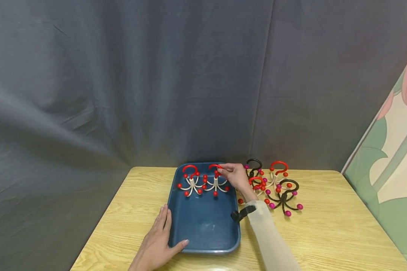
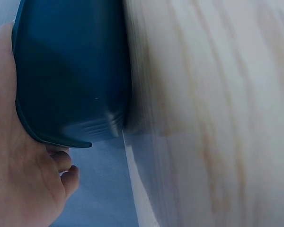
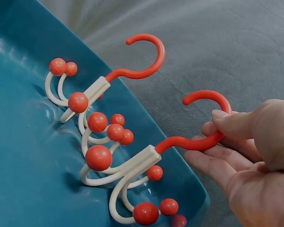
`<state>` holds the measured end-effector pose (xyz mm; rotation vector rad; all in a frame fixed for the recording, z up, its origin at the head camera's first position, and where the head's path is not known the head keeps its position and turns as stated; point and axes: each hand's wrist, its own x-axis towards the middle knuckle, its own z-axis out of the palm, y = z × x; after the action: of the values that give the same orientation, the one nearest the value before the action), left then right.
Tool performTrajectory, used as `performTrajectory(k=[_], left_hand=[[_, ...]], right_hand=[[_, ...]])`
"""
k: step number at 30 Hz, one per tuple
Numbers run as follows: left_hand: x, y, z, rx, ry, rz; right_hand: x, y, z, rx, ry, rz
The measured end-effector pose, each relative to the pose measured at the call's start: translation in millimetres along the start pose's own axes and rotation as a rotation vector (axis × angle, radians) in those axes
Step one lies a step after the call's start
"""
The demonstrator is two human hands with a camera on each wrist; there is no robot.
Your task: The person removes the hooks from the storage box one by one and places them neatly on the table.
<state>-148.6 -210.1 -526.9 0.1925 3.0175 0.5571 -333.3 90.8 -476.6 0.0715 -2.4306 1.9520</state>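
My right hand (image 1: 235,176) pinches the red hook of a white multi-arm hanger hook (image 3: 132,163) with red ball tips, over the far right corner of the blue tray (image 1: 203,229). Beside it, a matching red-and-white hanger hook (image 1: 191,182) lies in the tray with its hook toward the far rim. My left hand (image 1: 157,239) rests against the tray's near left corner, thumb over the rim and fingers straight along the outer side. In the left wrist view the tray's wall (image 2: 75,71) stands beside the palm.
Right of the tray, several more hanger hooks lie on the wooden table (image 1: 342,218): black ones with magenta tips (image 1: 284,197) and red-and-white ones (image 1: 278,169). My forearm partly covers this group. A grey curtain (image 1: 190,82) hangs behind the table, with a flowered panel (image 1: 393,158) at right.
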Motion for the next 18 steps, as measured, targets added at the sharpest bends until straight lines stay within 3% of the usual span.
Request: performTrajectory(k=[7,18], left_hand=[[-0.5,0.1,-0.1,-0.002,-0.027,-0.025],[-1.1,0.3,-1.7,0.044,0.017,0.027]], right_hand=[[0.4,-3.0,-1.0,-0.019,-0.042,-0.038],[1.3,-15.5,-11.1,-0.04,-0.055,-0.062]])
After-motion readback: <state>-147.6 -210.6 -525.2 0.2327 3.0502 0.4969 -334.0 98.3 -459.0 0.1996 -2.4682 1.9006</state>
